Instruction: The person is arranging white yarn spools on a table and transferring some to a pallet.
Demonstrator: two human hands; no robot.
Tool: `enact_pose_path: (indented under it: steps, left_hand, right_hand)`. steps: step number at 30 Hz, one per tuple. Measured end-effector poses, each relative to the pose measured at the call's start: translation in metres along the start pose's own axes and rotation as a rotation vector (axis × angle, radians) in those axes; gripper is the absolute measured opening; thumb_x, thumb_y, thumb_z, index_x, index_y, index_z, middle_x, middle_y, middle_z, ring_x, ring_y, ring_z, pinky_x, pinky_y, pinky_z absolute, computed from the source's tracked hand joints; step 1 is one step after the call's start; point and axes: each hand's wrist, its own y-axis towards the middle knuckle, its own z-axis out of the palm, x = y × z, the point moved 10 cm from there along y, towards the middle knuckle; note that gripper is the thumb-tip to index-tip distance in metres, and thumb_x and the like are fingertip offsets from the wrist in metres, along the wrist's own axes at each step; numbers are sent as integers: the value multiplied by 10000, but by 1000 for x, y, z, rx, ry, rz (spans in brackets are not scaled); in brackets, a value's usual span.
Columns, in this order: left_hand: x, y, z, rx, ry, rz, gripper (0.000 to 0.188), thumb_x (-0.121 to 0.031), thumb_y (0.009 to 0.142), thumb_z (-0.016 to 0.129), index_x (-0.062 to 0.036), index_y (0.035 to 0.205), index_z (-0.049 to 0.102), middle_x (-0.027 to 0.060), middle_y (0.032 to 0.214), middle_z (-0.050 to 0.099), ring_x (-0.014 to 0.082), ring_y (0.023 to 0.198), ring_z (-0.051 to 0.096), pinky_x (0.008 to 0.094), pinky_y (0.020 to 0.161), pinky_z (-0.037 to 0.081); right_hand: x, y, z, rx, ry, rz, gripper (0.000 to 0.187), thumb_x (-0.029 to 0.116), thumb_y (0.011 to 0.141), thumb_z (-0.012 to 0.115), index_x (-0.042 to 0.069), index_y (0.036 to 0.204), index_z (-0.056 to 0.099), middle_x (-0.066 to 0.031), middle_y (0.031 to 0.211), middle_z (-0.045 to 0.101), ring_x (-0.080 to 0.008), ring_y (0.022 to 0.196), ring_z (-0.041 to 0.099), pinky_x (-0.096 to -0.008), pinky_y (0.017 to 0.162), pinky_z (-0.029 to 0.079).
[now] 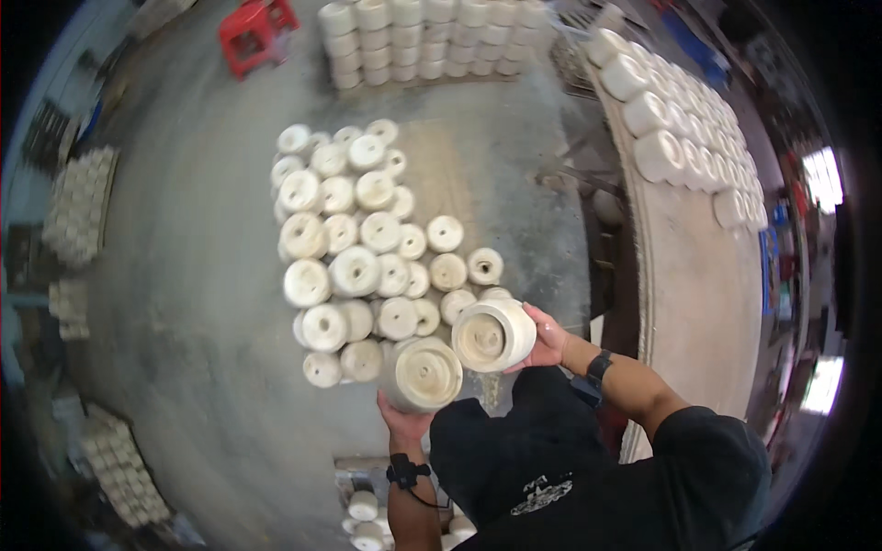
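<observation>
My left hand [404,419] grips a round, cream plaster mould [424,375] from its lower left side, its ringed top with a small central hole facing up. A second round mould [494,334], with a deep recess in its face, is gripped by my right hand [548,338] on its right side. The two moulds are side by side in front of my body, nearly touching. Just beyond them stand stacks of similar white moulds [356,272] in rows on the floor, several with a dark hole in the middle. Fingers under both held moulds are partly hidden.
To my right runs a long board-topped table [694,266] with rows of white moulds [689,124] at its far end. A stacked wall of moulds [427,41] and a red plastic stool [253,35] are at the back. More stacks [124,468] line the left side.
</observation>
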Motion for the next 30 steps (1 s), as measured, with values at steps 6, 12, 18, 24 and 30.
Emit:
enact_pose_path:
  steps: [6,12,18,24,30]
  left_hand:
    - [126,91,86,-44,375,-281,674,-618,921,410,-140,1387,509,112,1369,571,349,1244,550,581,990,475]
    - [336,173,164,0,541,-691,554,-453,1006,405,-31,1340,533,162,1314,604,337,1212,580,509,1039,479]
    - [501,261,203,160,1296,-570,585,-439,991,474,-33,1412,446,145,1327,582,317,1217,566,449,1051,449]
    - [618,244,284,963,1987,299,804,-403,846,724,-14,1455,370,250,1417,448,401,1330,423,473,1110,344]
    - [626,263,294,872,2048,248,834,-450,796,728,-47,1441,387,216,1463,412,397,1390,337,567,1159,207]
  right_hand:
    - [62,-106,-83,-89,186,-221,740,740,927,355,210,1421,506,-39,1447,517,-265,1324,487,-541,1067,395]
    - [109,-286,-226,-218,389,-754,635,606,966,470,121,1370,544,-70,1416,545,-229,1294,519,-456,1104,404]
    - [106,-443,-362,-586,206,-856,720,635,945,486,90,1414,490,-102,1435,523,-256,1275,535,-421,1098,411]
    - [146,-504,-397,-1303,-202,-929,631,330,912,699,103,1425,409,-87,1253,577,-204,1098,591,-366,946,488]
    - [137,-521,-396,-1338,-282,-894,551,242,919,698,58,1380,458,-63,1147,610,-144,1021,599,-295,851,510]
